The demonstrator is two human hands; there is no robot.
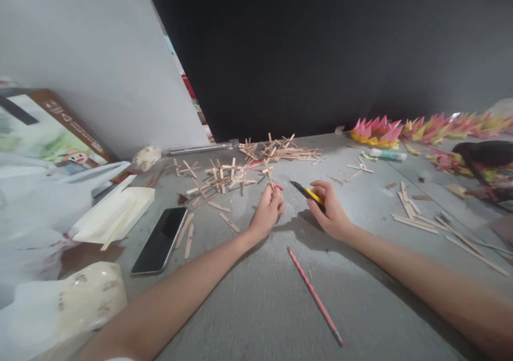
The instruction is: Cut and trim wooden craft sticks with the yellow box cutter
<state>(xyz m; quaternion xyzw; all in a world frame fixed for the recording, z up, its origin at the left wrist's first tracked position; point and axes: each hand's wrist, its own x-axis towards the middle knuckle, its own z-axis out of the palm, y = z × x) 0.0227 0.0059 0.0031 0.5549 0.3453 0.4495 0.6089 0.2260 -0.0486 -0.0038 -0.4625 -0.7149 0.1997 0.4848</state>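
Note:
My left hand (pixel 267 211) is closed on a thin wooden craft stick (pixel 269 173), which points up and away from the fingers. In my right hand (pixel 331 211) is a black and yellow utility knife (pixel 308 194), its dark tip aimed up and left toward the stick. The two hands are apart, with a small gap between them. Just beyond the left hand lies a heap of craft sticks (pixel 222 176), many of them in crossed shapes. On the table in front of both hands rests a pink pencil (pixel 315 294).
A phone (pixel 160 240), a white paper tray (pixel 120 214) and plastic bags (pixel 32 211) are at the left. Pink and yellow folded-paper shapes (pixel 379 131), a glue stick (pixel 387 154) and loose sticks (pixel 414 223) lie at the right. A dark panel (pixel 320 56) rises behind.

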